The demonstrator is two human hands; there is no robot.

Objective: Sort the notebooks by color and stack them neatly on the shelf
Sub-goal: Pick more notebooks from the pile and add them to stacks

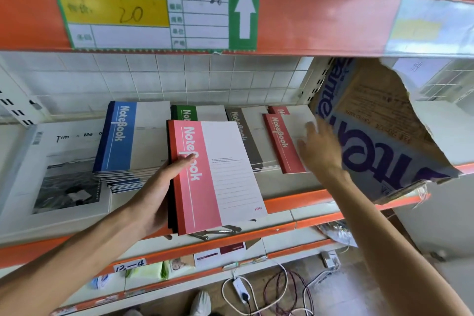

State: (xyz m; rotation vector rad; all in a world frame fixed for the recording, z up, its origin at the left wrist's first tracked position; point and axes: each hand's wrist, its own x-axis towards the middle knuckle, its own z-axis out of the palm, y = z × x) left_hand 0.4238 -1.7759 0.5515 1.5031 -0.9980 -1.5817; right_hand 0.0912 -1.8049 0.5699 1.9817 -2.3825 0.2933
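- The left hand (pixel 164 187) grips a pink notebook (pixel 218 174) by its spine edge, thumb laid across the cover and fingers curled beneath; darker notebooks seem to sit under it in the same grip, above the front edge of the shelf (pixel 295 201).
- The right hand (pixel 320 149) reaches over the right part of the shelf, fingers spread and loose, holding nothing, just beside the red notebooks (pixel 284 146).
- A torn cardboard box (pixel 384 141) with purple lettering stands tilted at the right end of the shelf, close behind that hand.
- At the left end a large white book (pixel 51 174) with a grey photograph lies flat.
- Beside it is the blue stack (pixel 123 141), its lower books fanned out towards the front edge.
- Along the back edge lie a green notebook (pixel 187 112) and a grey stack (pixel 243 136), the latter between the pink notebook and the red ones.
- White tiles (pixel 179 77) cover the wall behind.
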